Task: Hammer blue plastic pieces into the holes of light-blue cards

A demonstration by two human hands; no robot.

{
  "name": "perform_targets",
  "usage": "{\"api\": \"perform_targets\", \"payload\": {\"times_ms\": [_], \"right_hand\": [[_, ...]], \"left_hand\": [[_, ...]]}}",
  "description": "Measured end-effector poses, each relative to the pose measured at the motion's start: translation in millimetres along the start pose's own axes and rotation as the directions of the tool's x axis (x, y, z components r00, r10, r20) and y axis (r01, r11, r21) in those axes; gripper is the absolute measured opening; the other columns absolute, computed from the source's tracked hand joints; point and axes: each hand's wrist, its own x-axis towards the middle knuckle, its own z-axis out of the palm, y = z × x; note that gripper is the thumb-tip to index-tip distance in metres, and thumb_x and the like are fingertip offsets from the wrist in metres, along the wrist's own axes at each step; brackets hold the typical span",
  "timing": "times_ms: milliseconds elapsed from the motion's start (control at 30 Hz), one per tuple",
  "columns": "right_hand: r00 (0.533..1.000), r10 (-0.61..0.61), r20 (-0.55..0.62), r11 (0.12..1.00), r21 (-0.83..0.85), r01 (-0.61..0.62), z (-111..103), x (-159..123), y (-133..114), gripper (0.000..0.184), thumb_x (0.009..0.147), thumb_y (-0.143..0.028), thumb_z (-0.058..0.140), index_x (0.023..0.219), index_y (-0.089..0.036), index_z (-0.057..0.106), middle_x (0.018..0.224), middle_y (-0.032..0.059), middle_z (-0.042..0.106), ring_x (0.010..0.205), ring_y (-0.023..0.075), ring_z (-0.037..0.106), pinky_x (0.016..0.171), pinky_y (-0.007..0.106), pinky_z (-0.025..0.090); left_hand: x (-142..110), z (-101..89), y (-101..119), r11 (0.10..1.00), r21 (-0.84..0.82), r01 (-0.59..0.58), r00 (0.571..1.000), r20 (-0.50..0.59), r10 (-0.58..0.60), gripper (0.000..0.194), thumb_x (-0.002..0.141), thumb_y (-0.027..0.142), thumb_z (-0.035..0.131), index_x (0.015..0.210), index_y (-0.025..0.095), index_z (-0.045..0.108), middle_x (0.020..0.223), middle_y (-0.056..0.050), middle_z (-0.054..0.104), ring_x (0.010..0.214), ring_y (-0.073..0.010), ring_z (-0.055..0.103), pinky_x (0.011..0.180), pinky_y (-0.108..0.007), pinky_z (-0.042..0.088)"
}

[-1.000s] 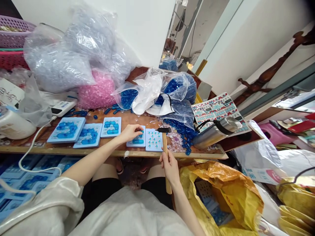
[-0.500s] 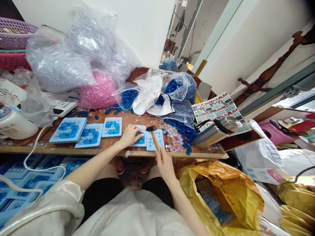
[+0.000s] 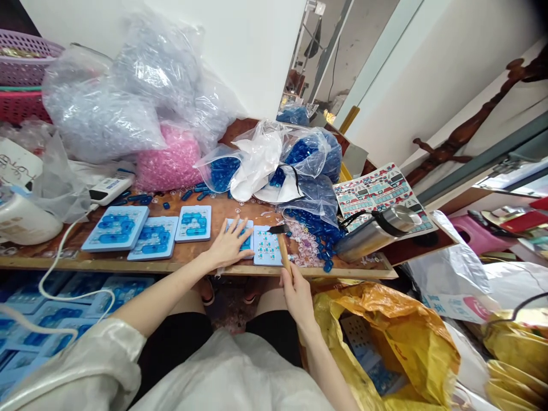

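My left hand (image 3: pixel 228 246) lies flat with fingers spread on a light blue tray (image 3: pixel 244 240) filled with dark blue pieces, near the table's front edge. My right hand (image 3: pixel 297 291) is closed round the wooden handle of a small hammer (image 3: pixel 281 242). The hammer's dark head hangs just above a second light blue tray (image 3: pixel 266 246), which holds small pale pieces and lies right beside the first. Loose blue and clear beads (image 3: pixel 315 241) are scattered to the right of that tray.
Three more filled blue trays (image 3: pixel 154 235) lie in a row to the left. Plastic bags of clear, pink and blue pieces (image 3: pixel 171 157) fill the back of the table. A steel flask (image 3: pixel 377 228) lies at the right. A yellow sack (image 3: pixel 385 337) sits below.
My left hand has gone from pinching pieces on the tray to lying flat with spread fingers. The hammer head swung left over the trays, then back to the right tray.
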Motion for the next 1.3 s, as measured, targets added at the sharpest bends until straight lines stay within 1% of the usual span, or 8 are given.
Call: {"api": "perform_targets", "payload": {"times_ms": [167, 333, 467, 533, 667, 800, 1033, 1300], "right_hand": [[0.997, 0.062, -0.049, 0.997, 0.042, -0.059, -12, 0, 10, 0.036, 0.088, -0.047, 0.034, 0.086, -0.016, 0.053, 0.06, -0.0009, 0.053, 0.056, 0.0117, 0.048, 0.058, 0.021, 0.035], [0.997, 0.052, -0.06, 0.997, 0.056, -0.049, -17, -1, 19, 0.036, 0.087, -0.048, 0.036, 0.082, -0.016, 0.053, 0.06, -0.0007, 0.052, 0.055, 0.0116, 0.047, 0.056, 0.021, 0.034], [0.998, 0.056, -0.04, 0.993, 0.106, -0.052, -12, 0, 31, 0.035, 0.087, -0.047, 0.038, 0.089, -0.016, 0.054, 0.061, -0.0003, 0.053, 0.056, 0.0119, 0.048, 0.055, 0.021, 0.035], [0.997, 0.063, -0.043, 0.991, 0.122, -0.058, -9, 3, 33, 0.036, 0.087, -0.047, 0.037, 0.088, -0.015, 0.054, 0.061, 0.0002, 0.054, 0.056, 0.012, 0.049, 0.055, 0.021, 0.035], [0.997, 0.056, -0.047, 0.992, 0.118, -0.05, -10, 8, 28, 0.035, 0.087, -0.046, 0.037, 0.088, -0.016, 0.055, 0.062, 0.0007, 0.055, 0.057, 0.0128, 0.05, 0.057, 0.022, 0.037], [0.998, 0.024, -0.049, 0.996, 0.087, -0.02, -15, 7, 27, 0.035, 0.087, -0.042, 0.038, 0.098, -0.015, 0.056, 0.066, 0.0014, 0.058, 0.06, 0.0133, 0.051, 0.063, 0.022, 0.039], [0.998, 0.022, -0.051, 0.994, 0.112, -0.017, -10, 25, 17, 0.04, 0.086, -0.044, 0.036, 0.104, -0.015, 0.058, 0.063, 0.0024, 0.057, 0.06, 0.0152, 0.052, 0.057, 0.023, 0.04], [0.998, -0.054, -0.028, 0.994, 0.096, 0.057, -5, 34, 3, 0.042, 0.088, -0.042, 0.034, 0.111, -0.014, 0.056, 0.074, 0.0057, 0.06, 0.07, 0.0175, 0.055, 0.062, 0.026, 0.042]], "left_hand": [[-2, 7.5, -10, 0.995, 0.072, 0.07, 0.991, 0.106, -0.078, 0.055, 0.082, 0.055, 0.039, 0.128, 0.025, 0.042, 0.14, -0.008, 0.032, 0.131, -0.03, 0.022, 0.106, -0.055, 0.011], [-22, -13.7, -50, 0.972, 0.137, 0.19, 0.977, 0.068, -0.2, 0.049, 0.082, 0.049, 0.042, 0.124, 0.024, 0.046, 0.136, -0.01, 0.036, 0.13, -0.0306, 0.026, 0.103, -0.061, 0.004], [-22, -23.6, -73, 0.96, 0.125, 0.251, 0.966, 0.031, -0.257, 0.041, 0.083, 0.049, 0.04, 0.111, 0.022, 0.054, 0.13, -0.011, 0.044, 0.126, -0.0316, 0.031, 0.1, -0.064, 0.011], [-5, -18.0, -76, 0.969, 0.093, 0.229, 0.973, -0.016, -0.229, 0.035, 0.085, 0.04, 0.041, 0.108, 0.018, 0.056, 0.124, -0.012, 0.048, 0.121, -0.0285, 0.038, 0.102, -0.056, 0.021], [46, 10.5, -72, 0.999, -0.028, 0.025, 0.999, 0.021, -0.025, 0.035, 0.082, 0.013, 0.035, 0.111, 0.013, 0.055, 0.12, -0.012, 0.05, 0.111, -0.0203, 0.045, 0.096, -0.036, 0.038], [74, 27.4, -61, 0.989, -0.085, 0.125, 0.989, 0.096, -0.116, 0.029, 0.076, 0.005, 0.037, 0.09, 0.01, 0.062, 0.098, -0.012, 0.059, 0.095, -0.0208, 0.053, 0.086, -0.035, 0.044], [55, 13.6, -8, 0.788, -0.583, 0.196, 0.98, 0.103, -0.168, 0.023, 0.077, 0.028, 0.055, 0.096, 0.016, 0.062, 0.094, -0.003, 0.065, 0.082, -0.0138, 0.059, 0.078, -0.026, 0.047], [45, 38.0, 5, 0.864, -0.494, 0.094, 0.991, -0.04, -0.131, 0.019, 0.078, 0.029, 0.059, 0.092, 0.018, 0.065, 0.09, -0.003, 0.064, 0.09, -0.0156, 0.054, 0.085, -0.03, 0.044]]}}
